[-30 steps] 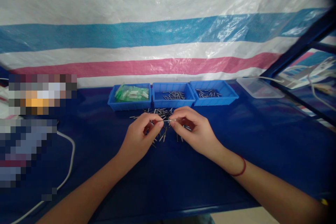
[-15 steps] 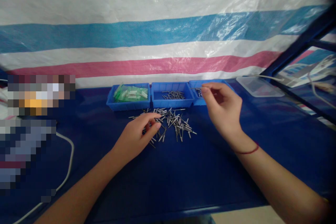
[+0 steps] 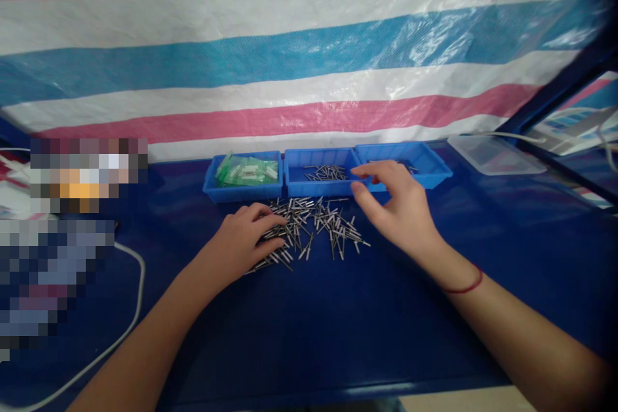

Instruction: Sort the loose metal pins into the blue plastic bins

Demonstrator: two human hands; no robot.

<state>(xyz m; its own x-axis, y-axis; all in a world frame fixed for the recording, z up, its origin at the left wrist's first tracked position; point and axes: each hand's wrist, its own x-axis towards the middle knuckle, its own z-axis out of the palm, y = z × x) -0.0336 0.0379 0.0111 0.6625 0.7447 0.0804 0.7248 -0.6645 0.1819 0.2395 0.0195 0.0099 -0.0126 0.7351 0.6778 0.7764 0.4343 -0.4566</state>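
Note:
A loose pile of metal pop rivets (image 3: 335, 225) lies on the dark blue table. My left hand (image 3: 248, 235) rests at the pile's left side, thumb and fingers apart, covering some rivets; nothing shows gripped in it. In front of the right-hand blue bin (image 3: 432, 170) hovers my right hand (image 3: 398, 203), its thumb and index finger apart with nothing between them. That bin, partly hidden by the hand, holds some rivets. More rivets (image 3: 326, 172) lie in the middle blue bin (image 3: 299, 190). The left blue bin (image 3: 241, 194) contains green-and-clear plastic packets (image 3: 248, 170).
A clear plastic lid (image 3: 497, 154) lies at the back right, near a dark metal frame post. A white cable (image 3: 140, 277) curves across the table's left side, beside a blurred-out area. Behind the bins hangs a striped sheet (image 3: 290, 71).
My right hand has moved from over the right bin toward the pile, and its pinched fingers have parted. My left hand has lowered onto the rivets with its fingers spread more.

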